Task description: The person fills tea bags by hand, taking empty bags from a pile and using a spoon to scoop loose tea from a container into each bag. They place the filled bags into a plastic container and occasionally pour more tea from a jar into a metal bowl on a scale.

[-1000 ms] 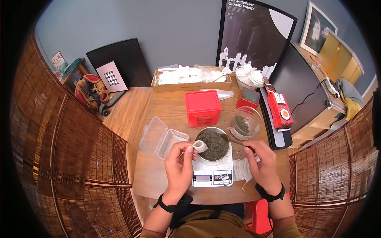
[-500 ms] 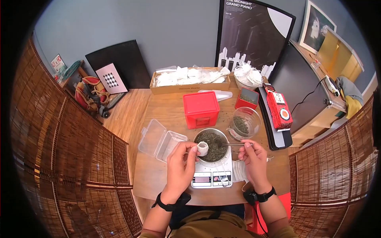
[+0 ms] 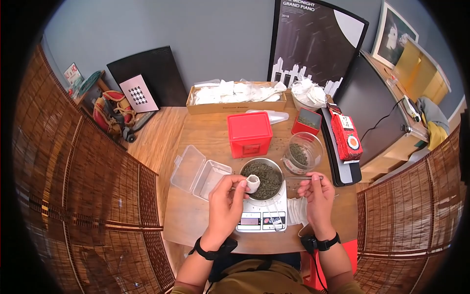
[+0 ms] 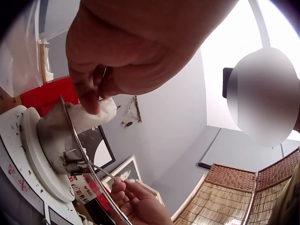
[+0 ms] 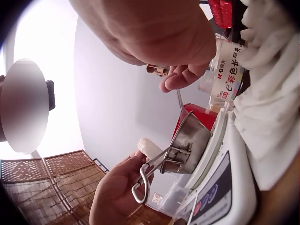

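Observation:
My left hand pinches a small white cloth tea bag at its side, the round mouth facing up, above the near left part of a steel pan. Dried green tea leaves fill much of the pan, which stands on a white kitchen scale. In my right hand, palm turned up, thumb and fingers grip the thin handle of a metal spoon. The spoon reaches left toward the pan; its head is hard to make out against the leaves.
White cloth bags lie right of the scale. Behind the pan stand a red canister and a clear tub with leaves. An open plastic case sits left. A box of white bags is at the back.
My right hand has rolled from palm down to palm up with the spoon, then shifted slightly right. The bag in my left hand has turned from tilted to more upright, moving a little right.

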Tool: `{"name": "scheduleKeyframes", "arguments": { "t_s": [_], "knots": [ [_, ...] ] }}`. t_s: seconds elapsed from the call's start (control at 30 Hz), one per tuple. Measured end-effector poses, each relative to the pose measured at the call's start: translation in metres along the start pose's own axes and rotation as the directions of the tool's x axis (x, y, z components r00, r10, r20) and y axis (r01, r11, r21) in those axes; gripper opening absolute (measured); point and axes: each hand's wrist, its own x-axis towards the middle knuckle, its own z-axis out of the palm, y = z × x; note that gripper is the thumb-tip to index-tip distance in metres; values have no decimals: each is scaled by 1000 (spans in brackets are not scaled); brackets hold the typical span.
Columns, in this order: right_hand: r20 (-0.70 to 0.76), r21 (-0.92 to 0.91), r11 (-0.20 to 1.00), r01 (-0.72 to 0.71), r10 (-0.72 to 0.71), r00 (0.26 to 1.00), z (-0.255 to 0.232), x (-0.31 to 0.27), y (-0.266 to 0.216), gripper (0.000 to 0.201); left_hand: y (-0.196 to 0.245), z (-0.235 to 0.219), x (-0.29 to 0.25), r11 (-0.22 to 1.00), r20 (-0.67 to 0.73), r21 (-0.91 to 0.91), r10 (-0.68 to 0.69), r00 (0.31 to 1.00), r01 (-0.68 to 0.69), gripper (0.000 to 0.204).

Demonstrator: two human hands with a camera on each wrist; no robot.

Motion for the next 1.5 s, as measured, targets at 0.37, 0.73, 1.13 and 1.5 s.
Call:
{"name": "scheduleKeyframes", "arguments": {
  "t_s": [0.37,0.73,1.13,1.5],
  "knots": [
    [32,145,989,-38,33,999,14,8,-33,25,8,3,5,999,10,6,51,999,-51,13],
    [165,16,999,-45,42,985,37,20,-56,25,2,3,12,999,31,1,36,999,-36,13],
    [277,-211,969,131,-69,958,48,23,-66,24,-5,3,14,997,34,-70,-22,999,24,13],
    [368,-359,854,376,-240,898,57,0,-73,21,-4,3,14,994,11,-102,-41,999,42,14]
  ]
}}
